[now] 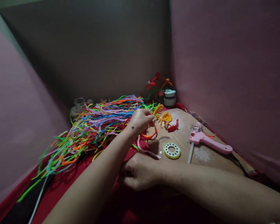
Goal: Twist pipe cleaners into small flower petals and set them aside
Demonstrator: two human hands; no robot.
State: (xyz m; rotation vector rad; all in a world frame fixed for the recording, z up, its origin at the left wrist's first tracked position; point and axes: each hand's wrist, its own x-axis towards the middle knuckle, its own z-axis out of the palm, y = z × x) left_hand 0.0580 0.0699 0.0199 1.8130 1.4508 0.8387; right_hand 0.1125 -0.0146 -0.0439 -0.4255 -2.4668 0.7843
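My left hand (pixel 142 120) reaches over the edge of a heap of colourful pipe cleaners (pixel 105 116), its fingers pinched together at the lower end of a yellow pipe-cleaner petal (pixel 158 109). Just right of those fingertips lie more yellow petals (pixel 166 119) and a red pipe-cleaner piece (pixel 173 125). Closer to me, my right hand (pixel 140 172) is curled closed above the red cloth; whatever its fingers hold is hidden. A pale pink pipe cleaner (pixel 149 151) runs just beyond that hand.
A pink glue gun (pixel 208 141) with a glue stick and a dark cord rests on the brown board (pixel 189 118). Left of it lies a round white spool with a yellow rim (pixel 172 150). Behind stand a lidded jar (pixel 170 98) and red and orange pipe-cleaner flowers (pixel 157 81).
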